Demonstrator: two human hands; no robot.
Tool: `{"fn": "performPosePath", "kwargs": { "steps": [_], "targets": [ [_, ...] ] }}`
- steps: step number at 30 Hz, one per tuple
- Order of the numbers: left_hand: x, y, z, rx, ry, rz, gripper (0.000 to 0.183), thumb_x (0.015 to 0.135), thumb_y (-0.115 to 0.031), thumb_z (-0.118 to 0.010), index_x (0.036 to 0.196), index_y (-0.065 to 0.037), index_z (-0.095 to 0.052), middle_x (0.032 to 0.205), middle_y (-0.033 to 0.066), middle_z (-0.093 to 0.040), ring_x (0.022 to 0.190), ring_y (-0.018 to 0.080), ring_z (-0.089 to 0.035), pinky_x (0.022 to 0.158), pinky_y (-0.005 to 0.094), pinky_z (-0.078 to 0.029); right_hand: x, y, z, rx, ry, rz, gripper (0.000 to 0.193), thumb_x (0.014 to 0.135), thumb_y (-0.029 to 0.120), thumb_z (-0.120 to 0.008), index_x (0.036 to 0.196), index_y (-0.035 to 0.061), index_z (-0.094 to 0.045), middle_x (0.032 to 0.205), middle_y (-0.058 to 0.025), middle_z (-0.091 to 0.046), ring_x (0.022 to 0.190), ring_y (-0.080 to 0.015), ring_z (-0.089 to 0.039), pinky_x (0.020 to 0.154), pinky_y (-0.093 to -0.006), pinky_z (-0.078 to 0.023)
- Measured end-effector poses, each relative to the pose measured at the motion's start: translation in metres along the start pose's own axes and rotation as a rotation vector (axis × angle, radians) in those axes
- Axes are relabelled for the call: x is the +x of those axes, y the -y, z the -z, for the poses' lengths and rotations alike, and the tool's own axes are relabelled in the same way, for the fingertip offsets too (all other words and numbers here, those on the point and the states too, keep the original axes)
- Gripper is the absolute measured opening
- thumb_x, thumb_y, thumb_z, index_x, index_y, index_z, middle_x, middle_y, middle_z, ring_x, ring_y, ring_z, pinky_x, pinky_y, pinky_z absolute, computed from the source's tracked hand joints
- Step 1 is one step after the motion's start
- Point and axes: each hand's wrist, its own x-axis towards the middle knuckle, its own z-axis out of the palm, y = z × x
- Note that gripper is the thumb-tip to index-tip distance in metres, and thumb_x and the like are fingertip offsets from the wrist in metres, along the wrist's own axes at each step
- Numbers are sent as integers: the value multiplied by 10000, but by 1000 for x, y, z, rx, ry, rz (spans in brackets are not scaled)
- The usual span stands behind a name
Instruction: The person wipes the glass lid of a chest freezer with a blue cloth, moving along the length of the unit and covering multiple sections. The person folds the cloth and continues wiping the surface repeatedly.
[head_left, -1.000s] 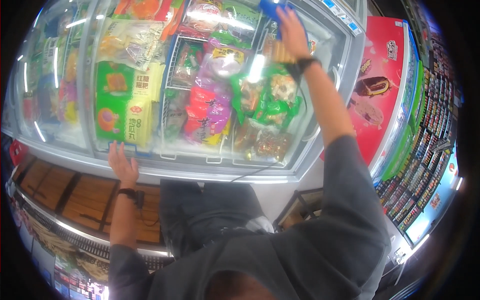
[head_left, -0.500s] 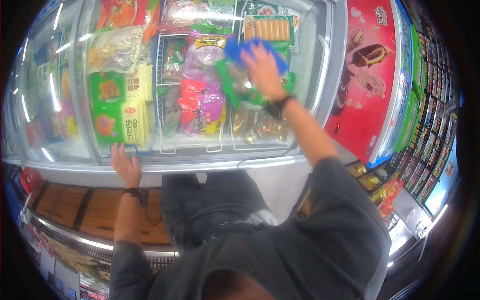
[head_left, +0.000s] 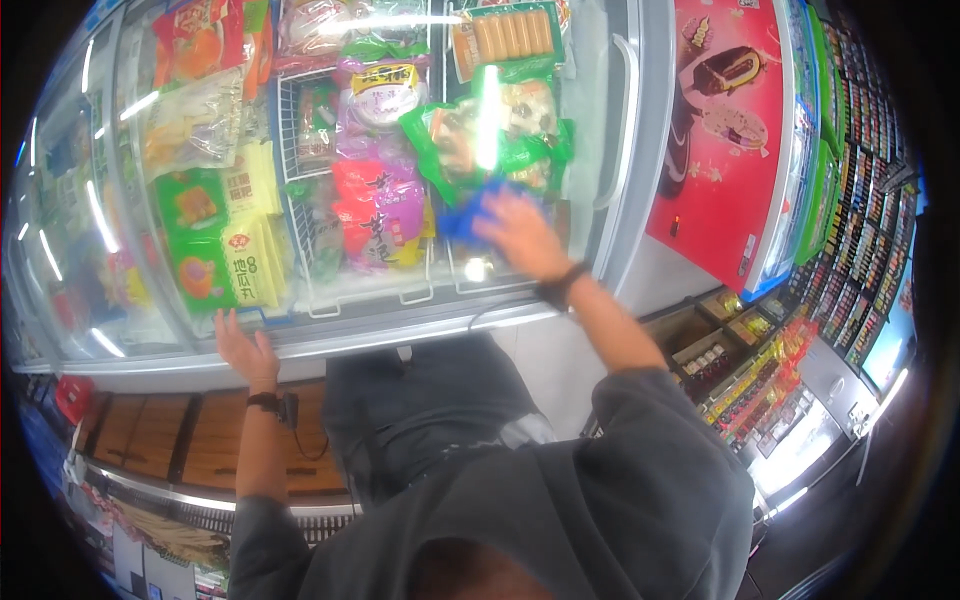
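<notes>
My right hand (head_left: 520,237) presses a blue cloth (head_left: 463,220) against the clear glass lid (head_left: 592,110) of a chest freezer. The fingers lie over the cloth, and both are a little blurred. Under the glass, green-edged bags of frozen food (head_left: 515,125) show just beyond the cloth. At the freezer's front edge (head_left: 380,332), my left hand (head_left: 246,350) rests with fingers stretched out and nothing in it. Green and pale yellow food packs (head_left: 222,270) lie beneath the glass close to the left fingertips.
White wire baskets (head_left: 300,130) divide the frozen packs inside. To the right stands a cabinet with a red ice-cream picture (head_left: 715,150), and shelves of small goods (head_left: 835,200) beyond it. A wooden-fronted unit (head_left: 250,430) is at the lower left. A cable (head_left: 480,315) hangs along the front edge.
My right hand has drawn the blue cloth toward me over the glass, uncovering the green bags. The left hand stays on the front edge. The whole view has shifted and tilted slightly.
</notes>
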Motion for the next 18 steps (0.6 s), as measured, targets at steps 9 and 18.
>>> {"fn": "performPosePath", "kwargs": {
  "steps": [9,18],
  "targets": [
    [0,3,-2,11,16,8,668,864,-232,-555,1472,31,-468,1584,256,-380,1456,444,-351,1192,539,-255,293,-296,129,16,-496,-184,665,939,119,-570,1578,151,-386,1600,-267,-366,1466,-487,-337,1238,-500,-265],
    [3,-3,1,12,46,27,644,844,-180,-534,1445,46,-482,1570,259,-380,1439,451,-359,1185,529,-273,293,-277,120,-132,-616,-248,609,952,147,-582,1540,156,-423,1554,-233,-429,1428,-468,-387,1193,-536,-321]
  ]
}}
